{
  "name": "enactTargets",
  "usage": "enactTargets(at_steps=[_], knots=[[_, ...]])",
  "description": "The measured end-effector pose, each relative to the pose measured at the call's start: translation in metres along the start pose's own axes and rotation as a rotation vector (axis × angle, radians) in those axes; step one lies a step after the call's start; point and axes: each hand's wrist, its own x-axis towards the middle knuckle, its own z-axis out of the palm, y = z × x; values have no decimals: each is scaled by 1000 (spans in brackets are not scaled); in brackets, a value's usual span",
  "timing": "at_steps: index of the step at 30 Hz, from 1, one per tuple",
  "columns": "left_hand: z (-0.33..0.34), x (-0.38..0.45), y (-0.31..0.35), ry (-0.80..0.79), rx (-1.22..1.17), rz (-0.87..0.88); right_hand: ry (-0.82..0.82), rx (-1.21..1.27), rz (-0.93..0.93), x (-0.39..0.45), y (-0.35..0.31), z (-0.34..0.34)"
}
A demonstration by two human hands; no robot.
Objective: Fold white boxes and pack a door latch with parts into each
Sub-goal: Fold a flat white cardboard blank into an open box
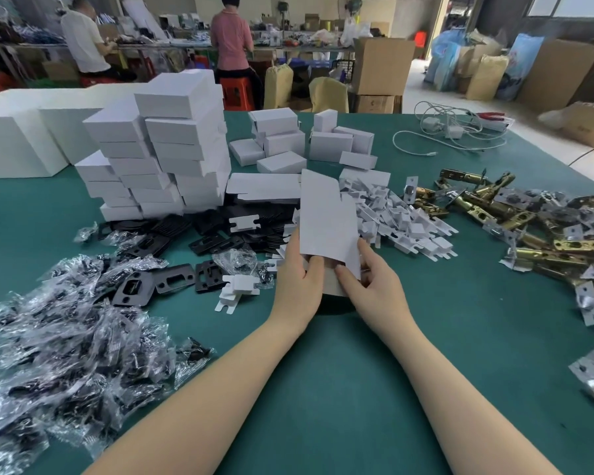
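Head view: both hands gripping one unfolded white box blank (326, 221) above the green table (323, 389), near its middle. Left hand (297, 286) with thumb curled over the blank's lower left edge, fingers hidden behind. Right hand (371, 286) pinching the lower right corner, thumb in front, fingers bent around the side. Blank tilted upright, top flap leaning away. Stacked folded white boxes (172, 149) to the far left. Loose white card inserts (402, 221) just behind the blank. Brass door latches (528, 228) heaped at right. Black plates (172, 241) and bagged parts (66, 337) spread at left. White cables (453, 132) at the far edge.
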Motion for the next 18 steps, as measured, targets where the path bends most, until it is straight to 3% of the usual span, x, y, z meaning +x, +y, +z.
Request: enactTargets(at_steps=[9,13,18], knots=[[4,-4,0,-193,123,79,180,-95,36,-5,0,4],[6,-8,0,-267,194,68,287,70,157,-5,-3,0],[8,-9,4,-251,308,91,321,212,170,-4,-2,-1]])
